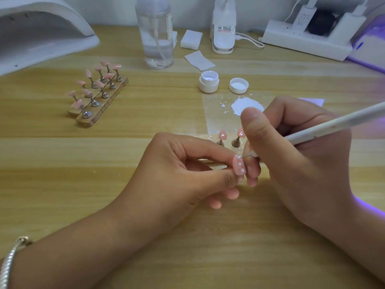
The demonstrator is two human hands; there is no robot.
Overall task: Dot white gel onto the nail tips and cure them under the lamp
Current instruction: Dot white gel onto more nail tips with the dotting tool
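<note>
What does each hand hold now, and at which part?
The left hand pinches a pink nail tip by its edge, between thumb and forefinger. The right hand holds a white dotting pen low on its shaft, near the metal point.

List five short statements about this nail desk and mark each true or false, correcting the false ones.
1. The left hand pinches a pink nail tip bearing white dots. True.
2. The right hand holds a black brush. False: it grips a long white dotting pen.
3. The small white gel jar is capped. False: it stands open, its round white lid beside it.
4. A white gel puddle lies on the clear sheet. True.
5. The wooden stand of pink nail tips sits inside the white arched lamp. False: it rests on the table outside it.
</note>
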